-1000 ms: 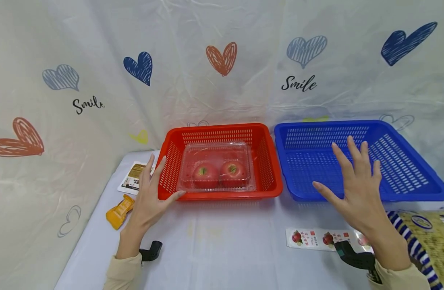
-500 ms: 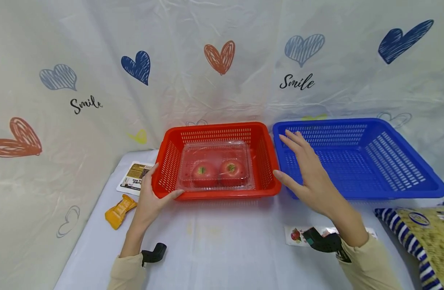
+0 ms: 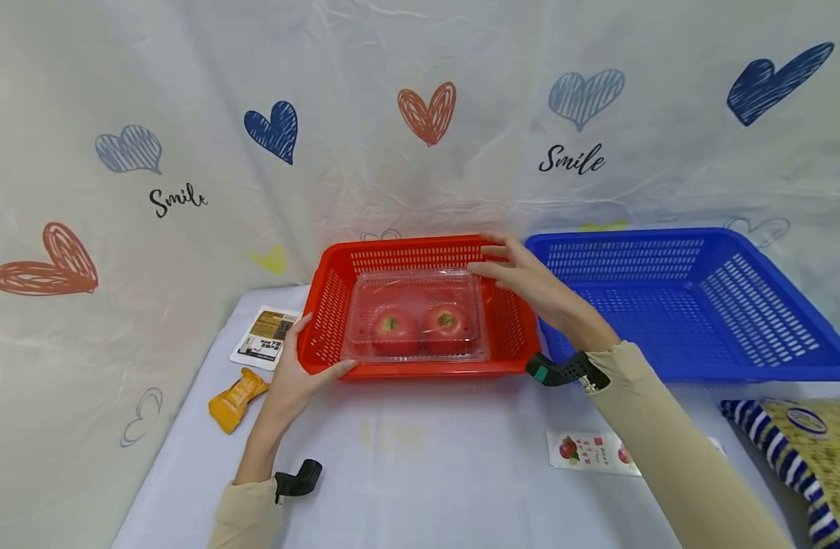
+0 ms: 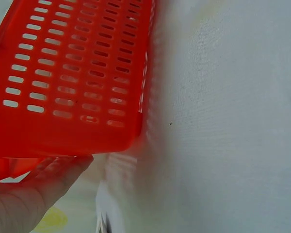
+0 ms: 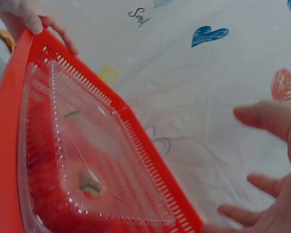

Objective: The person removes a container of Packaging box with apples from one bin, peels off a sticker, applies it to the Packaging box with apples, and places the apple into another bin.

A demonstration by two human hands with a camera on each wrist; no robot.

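With the middle of the red basket (image 3: 420, 370) as the clock's centre and 12 away from the person, a white-and-gold card (image 3: 264, 338) lies flat at 9 o'clock on the white-covered desk (image 3: 434, 457). An orange wrapped packet (image 3: 238, 399) lies at 8 o'clock, near the card. Closer in at 8 o'clock, the left hand (image 3: 298, 380) holds the basket's near left corner, thumb at the near rim and fingers along the outside of the short side.

Inside the basket, at the clock's centre, sits a clear plastic box (image 3: 413, 284) with two red apples (image 3: 395, 335) side by side in its near half, at about 7 and 5 o'clock.

The right hand (image 3: 530, 282) is wide and grips nothing, its fingers spread towards 2 o'clock over the basket's right side; whether any fingertip touches the rim I cannot tell. At 3 o'clock, just beside the red basket, stands a larger blue basket (image 3: 626, 263). A strip of fruit labels (image 3: 588, 450) lies at 4 o'clock, partly hidden by the right sleeve (image 3: 674, 450). Farther right, between 3 and 4, a bag with a striped edge (image 3: 807, 450) runs out of view.
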